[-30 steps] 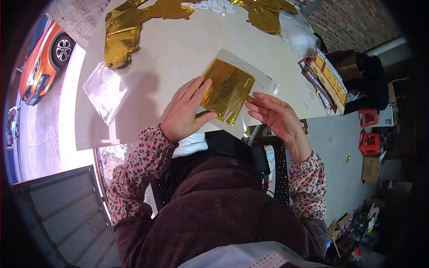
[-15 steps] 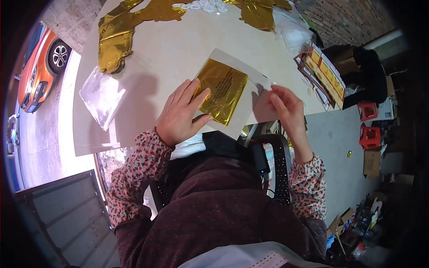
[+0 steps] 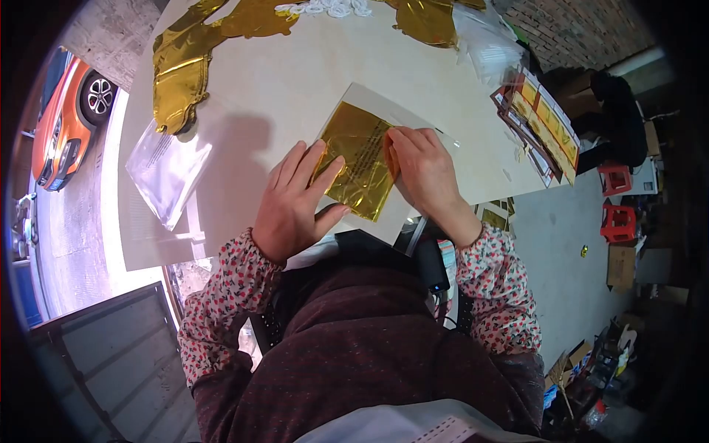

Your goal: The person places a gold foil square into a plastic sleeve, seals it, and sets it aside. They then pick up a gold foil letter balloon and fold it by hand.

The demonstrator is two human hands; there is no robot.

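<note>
A folded gold foil piece (image 3: 356, 158) lies inside a clear plastic bag (image 3: 368, 100) near the front edge of the pale table (image 3: 295, 81). My left hand (image 3: 292, 202) lies flat, fingers spread, pressing the foil's left side. My right hand (image 3: 423, 171) rests flat on the bag's right side, its fingertips on the foil's right edge. Neither hand grips anything.
A loose clear bag (image 3: 167, 168) lies at the table's left. Crumpled gold foil (image 3: 177, 74) and a white beaded piece (image 3: 325, 9) sit at the far edge. More clear bags (image 3: 487, 44) and stacked printed packets (image 3: 543, 122) lie at right. Red stools (image 3: 617, 199) stand on the floor.
My right hand moved left from the bag's right edge onto the foil and now presses it flat. My left hand stayed on the foil's left side.
</note>
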